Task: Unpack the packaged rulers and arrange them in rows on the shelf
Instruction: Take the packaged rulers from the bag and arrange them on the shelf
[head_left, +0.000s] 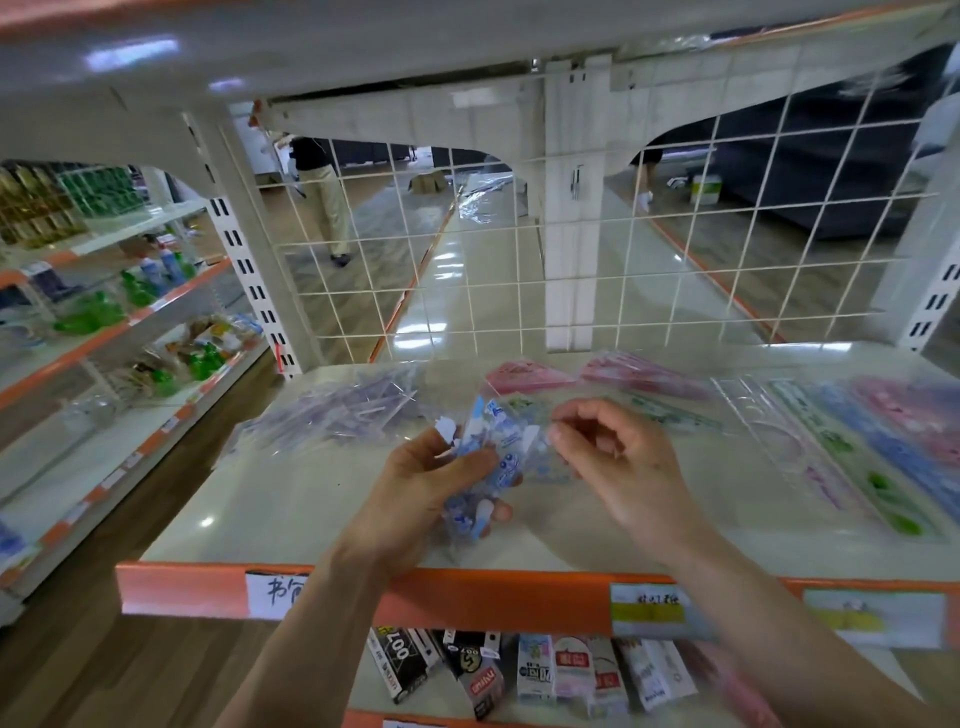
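Observation:
A clear pack of blue-printed rulers is held over the cream shelf. My left hand grips its lower part, fingers curled round it. My right hand pinches the clear wrapper at the pack's right edge. Unpacked rulers in clear, green, blue and pink lie in rows on the shelf's right side. Pink packs and a green one lie behind my hands.
A heap of empty clear wrappers lies at the shelf's back left. A white wire grid closes the back. Boxed goods fill the shelf below the orange edge. A person stands in the far aisle.

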